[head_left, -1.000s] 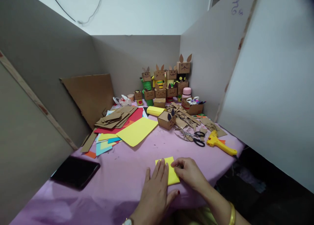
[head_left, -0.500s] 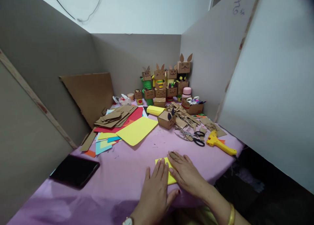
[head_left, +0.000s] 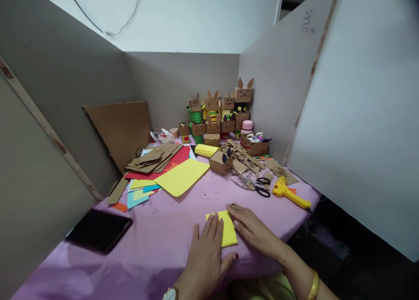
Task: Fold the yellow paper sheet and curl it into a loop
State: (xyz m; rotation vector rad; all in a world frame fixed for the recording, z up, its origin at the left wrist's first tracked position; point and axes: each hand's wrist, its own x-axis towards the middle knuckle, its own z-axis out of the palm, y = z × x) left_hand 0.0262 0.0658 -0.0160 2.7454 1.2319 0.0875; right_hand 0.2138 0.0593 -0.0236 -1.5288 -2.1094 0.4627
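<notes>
A small folded piece of yellow paper (head_left: pixel 229 231) lies flat on the purple tablecloth (head_left: pixel 157 243) near the front edge. My left hand (head_left: pixel 207 250) rests spread over its left part, palm down, with the thumb out to the right. Along the paper's right edge lies my right hand (head_left: pixel 253 230), palm down with its fingers extended, the fingertips at the upper right corner. Neither hand grips anything. Beyond them is a large yellow sheet (head_left: pixel 182 177).
Scissors (head_left: pixel 262 188) and a yellow glue gun (head_left: pixel 291 194) lie to the right, near cardboard scraps. A cardboard box head (head_left: pixel 221 162) sits mid-table, with decorated cardboard figures (head_left: pixel 212 127) behind. A dark tablet (head_left: pixel 100 230) lies at the left; grey partitions surround the table.
My right hand has shifted right across the folded paper to its edge, uncovering more of it. My left hand stays on the paper. The camera view has tilted slightly.
</notes>
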